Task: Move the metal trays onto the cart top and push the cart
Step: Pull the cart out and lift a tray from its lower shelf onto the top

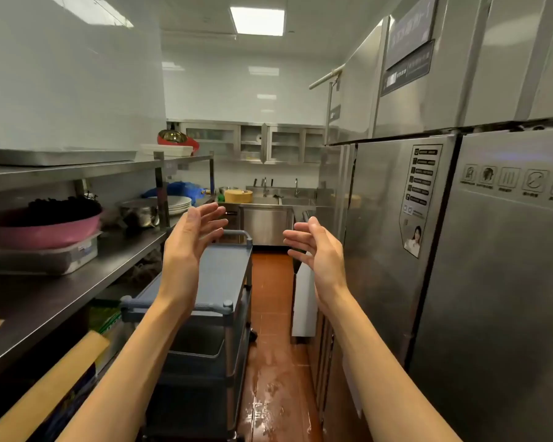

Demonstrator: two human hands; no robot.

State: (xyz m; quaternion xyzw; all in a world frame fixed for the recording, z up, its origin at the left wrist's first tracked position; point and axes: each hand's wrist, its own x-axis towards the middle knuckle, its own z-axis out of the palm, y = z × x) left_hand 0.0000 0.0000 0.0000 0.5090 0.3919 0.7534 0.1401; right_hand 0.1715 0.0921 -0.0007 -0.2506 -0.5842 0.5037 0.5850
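room: I see a narrow kitchen aisle, wet orange floor [275,362], steel fridges [460,250] right
cart [224,272]: grey, top bare, ahead
metal tray [58,156]: upper left shelf
pink bowl [42,232]: dark contents
left hand [193,232], right hand [316,247]: spread, holding nothing

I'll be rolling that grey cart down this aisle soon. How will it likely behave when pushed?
The cart looks tall and narrow, so it may tip if shoved high or sideways. Its top is bare, so it probably rolls lightly. The red floor shines as if wet, so wheels or feet could slip. Both hands are open, touching nothing.
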